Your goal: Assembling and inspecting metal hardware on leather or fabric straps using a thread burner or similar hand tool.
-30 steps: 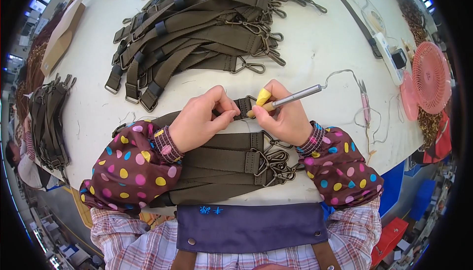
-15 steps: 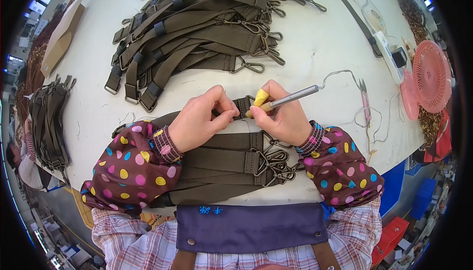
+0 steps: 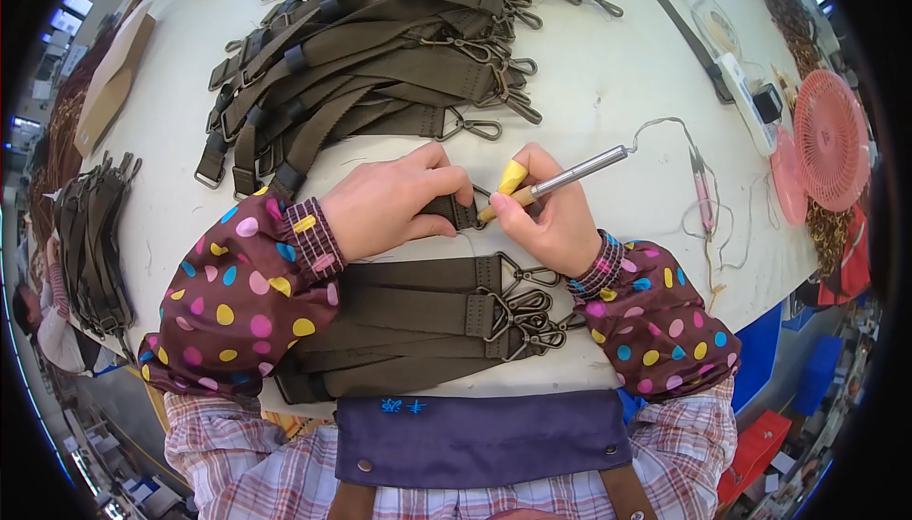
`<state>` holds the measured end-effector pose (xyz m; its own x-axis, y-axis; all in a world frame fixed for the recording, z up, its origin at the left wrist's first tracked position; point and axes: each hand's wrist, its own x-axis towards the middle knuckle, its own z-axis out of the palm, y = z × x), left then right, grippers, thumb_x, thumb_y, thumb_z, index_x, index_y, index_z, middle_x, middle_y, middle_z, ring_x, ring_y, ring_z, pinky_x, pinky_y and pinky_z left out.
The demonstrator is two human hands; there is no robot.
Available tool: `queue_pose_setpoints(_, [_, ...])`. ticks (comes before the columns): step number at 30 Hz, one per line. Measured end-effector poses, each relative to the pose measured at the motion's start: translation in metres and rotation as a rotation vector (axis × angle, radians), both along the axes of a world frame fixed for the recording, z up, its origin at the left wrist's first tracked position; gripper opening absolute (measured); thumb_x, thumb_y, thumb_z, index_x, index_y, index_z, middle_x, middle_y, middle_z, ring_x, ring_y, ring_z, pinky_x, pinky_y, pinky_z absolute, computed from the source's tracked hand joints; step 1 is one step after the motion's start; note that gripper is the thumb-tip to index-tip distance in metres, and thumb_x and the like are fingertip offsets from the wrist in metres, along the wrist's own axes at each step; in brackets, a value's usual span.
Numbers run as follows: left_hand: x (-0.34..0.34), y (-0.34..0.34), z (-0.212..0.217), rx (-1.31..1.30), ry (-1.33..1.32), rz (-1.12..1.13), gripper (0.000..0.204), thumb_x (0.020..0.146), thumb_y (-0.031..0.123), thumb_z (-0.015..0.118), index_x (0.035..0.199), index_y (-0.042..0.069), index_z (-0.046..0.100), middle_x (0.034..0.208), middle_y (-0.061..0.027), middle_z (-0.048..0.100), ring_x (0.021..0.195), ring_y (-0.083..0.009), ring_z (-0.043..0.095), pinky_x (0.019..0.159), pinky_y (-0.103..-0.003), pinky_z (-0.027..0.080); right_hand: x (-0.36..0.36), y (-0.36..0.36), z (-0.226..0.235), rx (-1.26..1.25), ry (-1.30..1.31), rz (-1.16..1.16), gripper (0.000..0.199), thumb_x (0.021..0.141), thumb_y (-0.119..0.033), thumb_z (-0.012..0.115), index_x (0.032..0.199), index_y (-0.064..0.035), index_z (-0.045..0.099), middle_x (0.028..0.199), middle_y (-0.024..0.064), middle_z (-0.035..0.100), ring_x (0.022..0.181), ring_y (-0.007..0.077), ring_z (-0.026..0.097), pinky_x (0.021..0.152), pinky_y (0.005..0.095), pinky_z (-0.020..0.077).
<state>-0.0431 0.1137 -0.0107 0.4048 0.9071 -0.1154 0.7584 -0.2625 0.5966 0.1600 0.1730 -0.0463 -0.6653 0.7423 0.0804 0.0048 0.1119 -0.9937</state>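
My left hand [image 3: 385, 202] is closed on the end of a dark olive webbing strap [image 3: 454, 212], its fingers hiding part of the strap. A metal ring shows at that strap's end. In my right hand [image 3: 559, 226] is a corded pen-like tool [image 3: 591, 167], silver at the upper end and tan lower down. The tan end is close to the strap's edge; whether it touches, I cannot tell. A yellow cover [image 3: 511, 177] wraps one right-hand finger. Nearer to me lies a stack of similar straps [image 3: 408, 316] with metal snap hooks [image 3: 522, 316] at their right ends.
A larger pile of straps [image 3: 380, 64] lies at the far side. Another bundle [image 3: 95, 245] hangs over the left edge. To the right are pink-handled snips [image 3: 703, 202], loose cord, a white power strip [image 3: 746, 102] and a pink basket [image 3: 831, 140]. A person's sleeve shows far left.
My left hand has shifted slightly left and turned, its fingers now flatter over the strap's end. My right hand, with the tool, has moved slightly right.
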Motion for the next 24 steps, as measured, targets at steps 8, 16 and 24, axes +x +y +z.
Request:
queue_pose_setpoints(8, [-0.0020,0.0095,-0.0093,-0.088,-0.138,-0.031,0.016,0.077,0.013,0.070,0.085,0.010,0.057,0.087,-0.0036,0.047,0.073,-0.0171,0.051,0.065,-0.028,0.044,-0.0005,0.0011,-0.0007,0.028,-0.059,0.043,0.018,0.079,-0.008,0.062,0.083,-0.0046,0.045,0.063,-0.0029,0.046,0.055,0.0030,0.041,0.048,0.0202,0.0345])
queue_pose_setpoints(16, [-0.0015,0.0088,-0.0094,-0.104,-0.192,0.002,0.012,0.079,0.010,0.067,0.085,0.008,0.057,0.086,-0.0035,0.048,0.076,-0.0173,0.051,0.067,-0.027,0.043,-0.0008,-0.0006,0.0014,0.032,-0.116,0.045,0.018,0.078,-0.008,0.063,0.082,-0.0044,0.046,0.062,-0.0012,0.047,0.054,0.0053,0.042,0.048,0.0221,0.0352])
queue_pose_setpoints(24, [-0.0004,0.0088,-0.0087,-0.103,-0.187,0.020,0.012,0.079,0.009,0.067,0.085,0.007,0.057,0.086,-0.0040,0.050,0.076,-0.0197,0.052,0.068,-0.028,0.043,-0.0012,-0.0007,0.0014,0.074,-0.151,0.039,0.019,0.077,-0.009,0.063,0.082,-0.0039,0.046,0.061,0.0013,0.049,0.053,0.0073,0.045,0.049,0.0234,0.0375])
